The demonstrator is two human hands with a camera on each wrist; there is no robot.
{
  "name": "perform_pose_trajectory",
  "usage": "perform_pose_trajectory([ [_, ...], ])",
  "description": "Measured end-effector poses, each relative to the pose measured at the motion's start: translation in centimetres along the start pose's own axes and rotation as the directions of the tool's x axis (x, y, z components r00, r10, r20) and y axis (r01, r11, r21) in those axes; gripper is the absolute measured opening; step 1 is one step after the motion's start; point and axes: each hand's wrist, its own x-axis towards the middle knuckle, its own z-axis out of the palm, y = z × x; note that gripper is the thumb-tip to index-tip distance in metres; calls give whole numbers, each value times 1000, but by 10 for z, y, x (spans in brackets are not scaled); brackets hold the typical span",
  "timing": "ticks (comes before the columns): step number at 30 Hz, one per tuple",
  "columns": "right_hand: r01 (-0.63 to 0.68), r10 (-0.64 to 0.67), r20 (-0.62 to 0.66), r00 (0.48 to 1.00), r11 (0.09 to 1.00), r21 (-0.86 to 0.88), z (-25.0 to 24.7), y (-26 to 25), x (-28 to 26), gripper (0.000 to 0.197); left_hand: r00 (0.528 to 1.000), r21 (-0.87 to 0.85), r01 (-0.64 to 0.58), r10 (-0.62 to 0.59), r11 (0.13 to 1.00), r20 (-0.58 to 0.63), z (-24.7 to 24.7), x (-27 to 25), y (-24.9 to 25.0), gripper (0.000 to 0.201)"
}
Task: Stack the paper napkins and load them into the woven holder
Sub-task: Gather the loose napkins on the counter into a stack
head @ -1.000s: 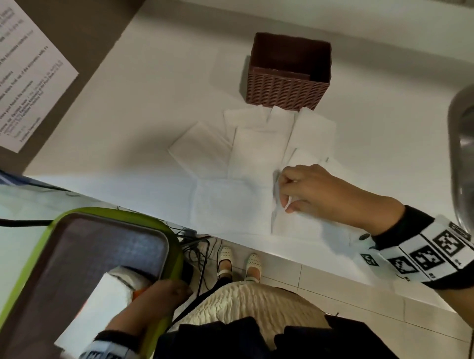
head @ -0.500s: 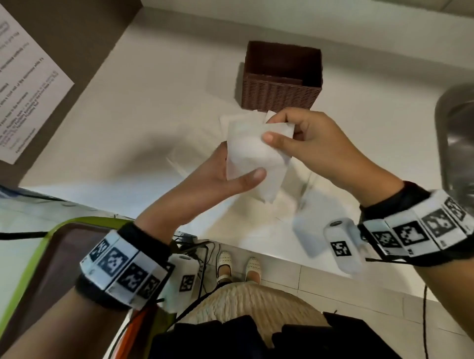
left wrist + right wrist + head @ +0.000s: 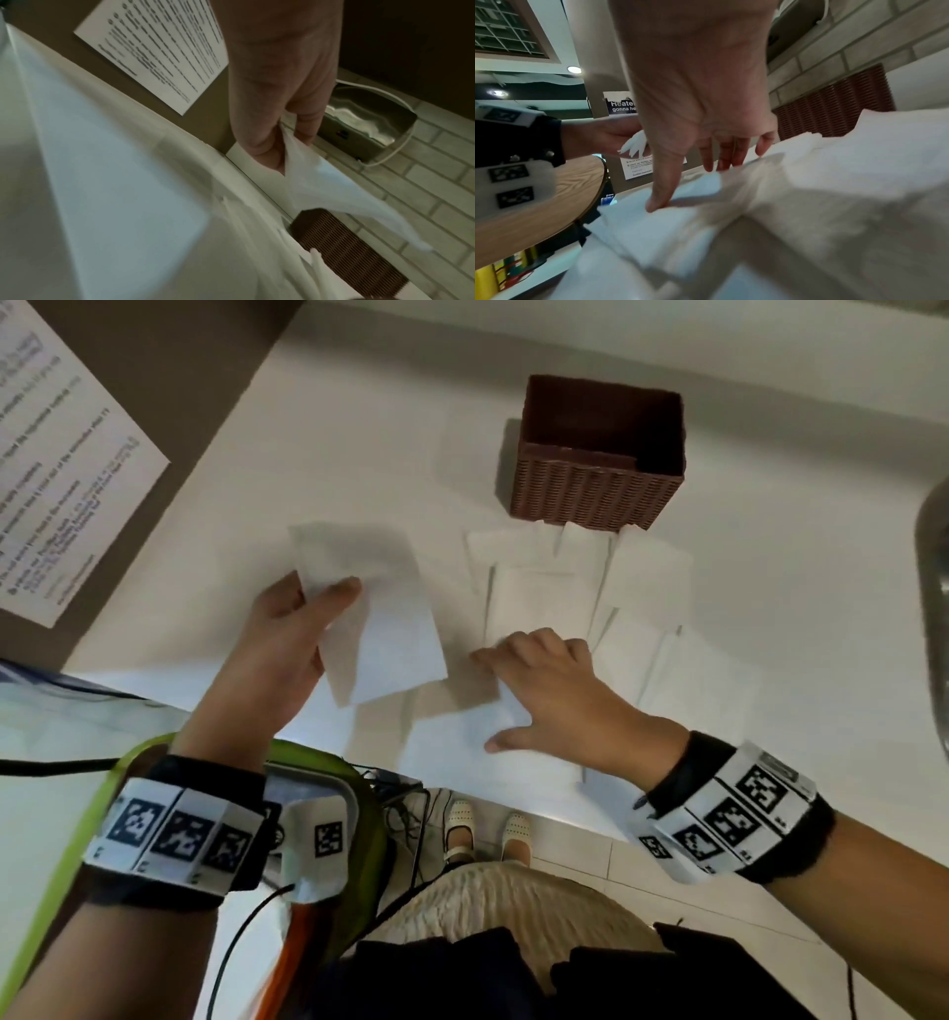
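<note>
Several white paper napkins (image 3: pixel 539 593) lie overlapping on the white counter (image 3: pixel 359 454), just in front of the brown woven holder (image 3: pixel 601 454), which stands upright and looks empty. My left hand (image 3: pixel 328 608) holds a folded napkin (image 3: pixel 390 634) lifted above the counter left of the spread, thumb on top. In the left wrist view the same napkin (image 3: pixel 334 192) hangs pinched between thumb and fingers (image 3: pixel 259 146). My right hand (image 3: pixel 493 701) rests with spread fingertips on a near napkin (image 3: pixel 462 752); the right wrist view shows its thumb (image 3: pixel 659 201) and fingers touching the sheet.
A printed sheet (image 3: pixel 61 480) is stuck on the brown surface at left. A green-rimmed tray (image 3: pixel 72 845) sits at my lower left beside cables. A metal sink (image 3: pixel 934 588) borders the right edge. The counter's front edge runs just under my hands.
Half a second ago both hands held a napkin up in front of the holder. Now the left hand has carried it left and the right hand has dropped onto the spread napkins.
</note>
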Motion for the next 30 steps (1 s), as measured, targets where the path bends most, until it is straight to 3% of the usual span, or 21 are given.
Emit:
perform_pose_trajectory([
  [3,-30,34,45,998,997,-73,1,-4,10,79,1000,16,7,-7,1000,7,-13,1,-2,21],
  [6,-40,45,125,991,998,-37,-6,-6,15,60,999,-2,30,-30,1000,-14,-22,3,-8,22],
  [10,6,-43,131,990,963,271,-25,-3,9,15,997,-49,80,-80,996,-1,-26,3,-15,22],
  [11,-23,-27,137,990,937,349,-35,-1,6,12,996,-57,91,-91,994,6,-24,2,-15,22],
  [13,-94,13,146,989,822,561,-58,1,-3,17,993,-69,112,-109,991,39,-18,2,-18,23],
  [14,-109,22,132,991,703,702,-69,0,-7,16,991,-68,124,-120,990,63,-12,3,-20,23],
  [16,-82,39,72,997,433,898,-83,-3,-11,32,983,-58,150,-143,987,115,2,2,-21,24],
  [18,-39,93,19,995,227,973,-85,-8,-6,41,973,-22,166,-160,986,166,18,2,-21,27],
  [20,-46,179,28,983,100,994,-78,-11,5,42,962,27,175,-176,984,207,31,2,-19,33],
  [25,-101,368,80,926,38,994,-66,-9,14,37,949,109,167,-190,980,252,43,0,-18,40],
  [30,-55,297,63,953,-32,998,-78,-4,0,36,981,260,34,-82,965,177,43,-1,-19,30],
])
